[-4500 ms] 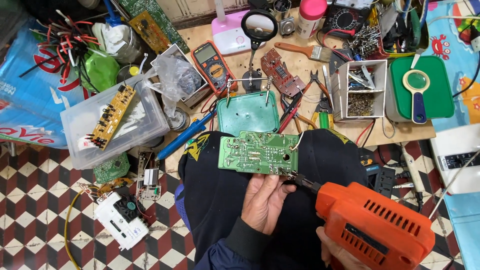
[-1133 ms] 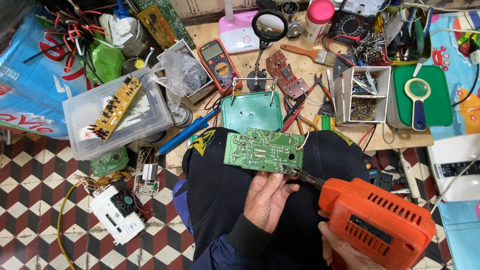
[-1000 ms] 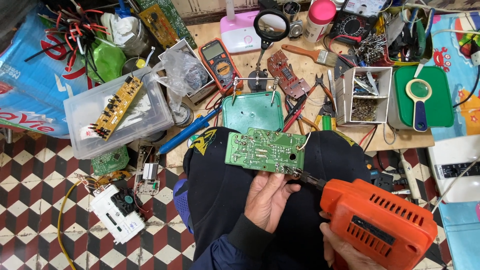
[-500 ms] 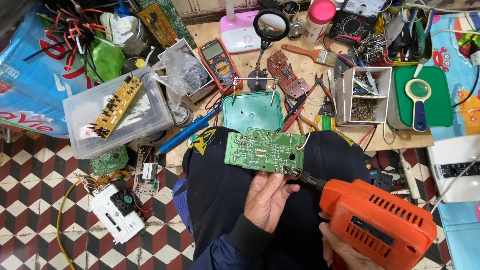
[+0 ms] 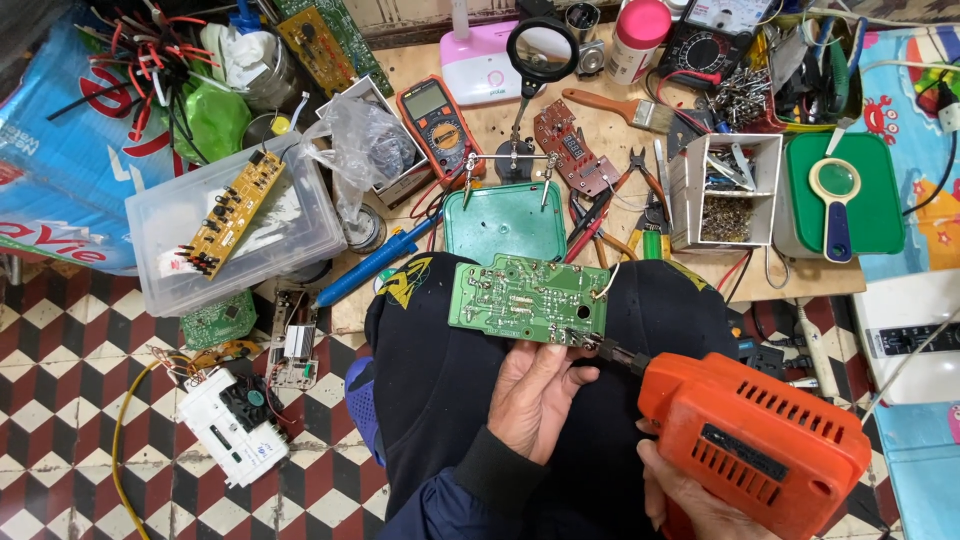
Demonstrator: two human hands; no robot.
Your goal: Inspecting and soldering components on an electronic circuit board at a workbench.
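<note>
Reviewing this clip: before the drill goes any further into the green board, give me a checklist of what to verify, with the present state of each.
1. Left hand grips the green circuit board at its lower edge: ok.
2. Right hand holds the orange drill from below: ok, though it is partly out of frame.
3. Drill bit meets the board's lower right corner: ok.
4. Fingertips clear of the bit: not ok, the left fingers sit right beside it.
5. Board backed by a firm surface: not ok, it is held over the lap.
6. White wire at the board's right edge clear of the bit: cannot tell.
</note>
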